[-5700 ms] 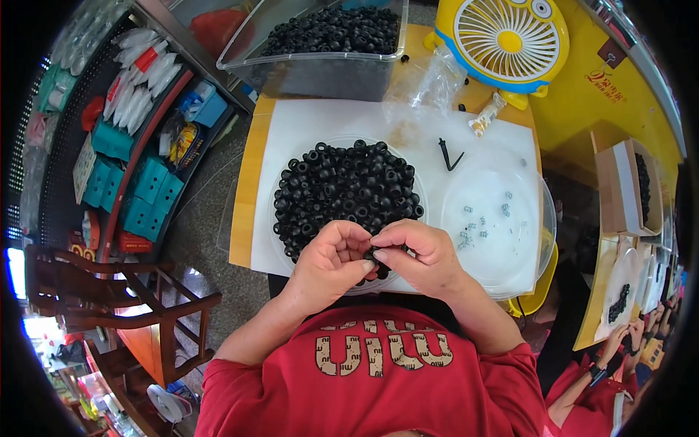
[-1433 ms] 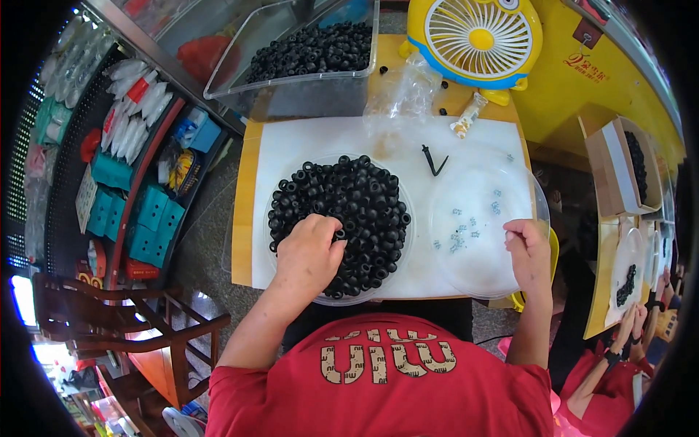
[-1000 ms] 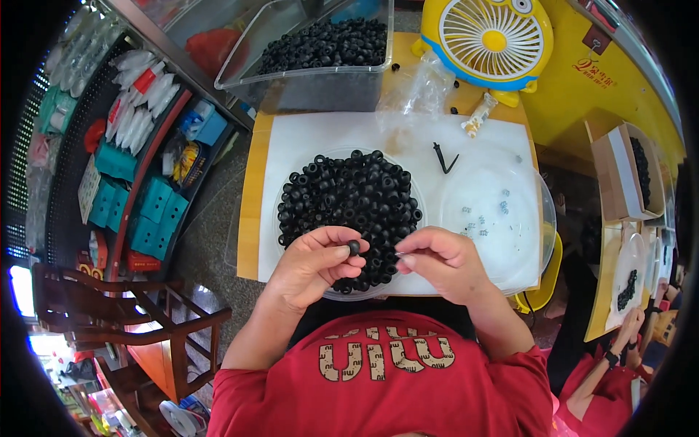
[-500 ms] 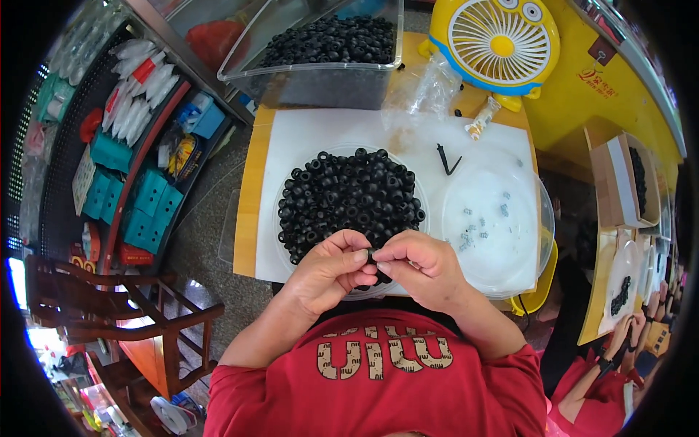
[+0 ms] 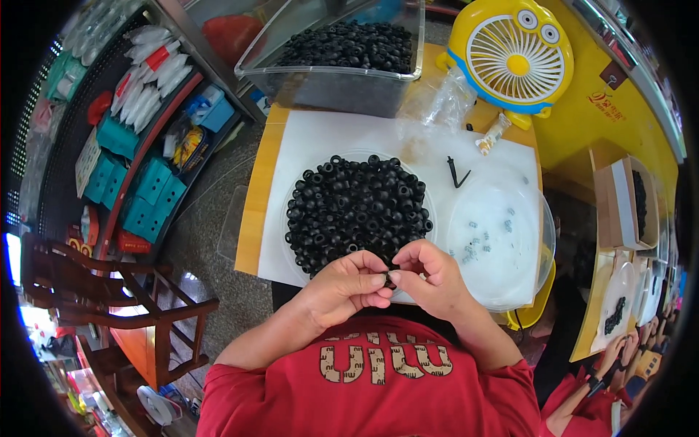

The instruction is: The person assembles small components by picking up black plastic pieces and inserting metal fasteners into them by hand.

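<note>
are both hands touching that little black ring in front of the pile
Touching. In the head view, the left hand and right hand meet fingertip to fingertip around the small black ring, pinching it from both sides just in front of the pile of black rings.

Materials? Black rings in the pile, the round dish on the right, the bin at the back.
Black rings: likely rubber or matte plastic, dull and without glare. Round dish: translucent plastic, whitish, small parts showing through. Bin: clear rigid plastic, contents visible through its wall. Both hands pinch one ring.
</note>
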`<action>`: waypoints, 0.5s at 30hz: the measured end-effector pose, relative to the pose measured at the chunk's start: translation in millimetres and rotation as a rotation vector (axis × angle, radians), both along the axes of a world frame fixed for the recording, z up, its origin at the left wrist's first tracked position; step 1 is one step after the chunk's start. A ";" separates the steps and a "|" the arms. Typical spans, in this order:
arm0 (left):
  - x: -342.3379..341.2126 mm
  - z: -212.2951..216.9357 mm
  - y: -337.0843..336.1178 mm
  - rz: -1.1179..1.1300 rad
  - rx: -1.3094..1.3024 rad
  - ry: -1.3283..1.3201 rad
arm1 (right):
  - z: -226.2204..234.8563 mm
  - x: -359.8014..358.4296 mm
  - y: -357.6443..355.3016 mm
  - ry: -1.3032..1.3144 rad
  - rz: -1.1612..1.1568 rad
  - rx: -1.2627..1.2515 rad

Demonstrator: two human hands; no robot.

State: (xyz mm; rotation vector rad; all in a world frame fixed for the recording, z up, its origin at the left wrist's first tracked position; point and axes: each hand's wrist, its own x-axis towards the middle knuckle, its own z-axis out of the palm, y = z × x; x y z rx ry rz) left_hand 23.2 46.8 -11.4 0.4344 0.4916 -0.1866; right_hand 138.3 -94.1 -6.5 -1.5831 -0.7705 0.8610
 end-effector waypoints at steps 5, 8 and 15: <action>-13.2 6.4 5.6 -0.053 0.042 -0.027 | -0.5 11.3 8.6 0.010 0.067 -0.021; -28.7 5.2 16.6 -0.080 0.176 -0.028 | 3.6 21.1 27.0 -0.303 -0.013 0.035; -50.7 -0.6 35.4 0.013 0.331 -0.185 | -10.6 20.3 85.9 -0.958 0.207 0.215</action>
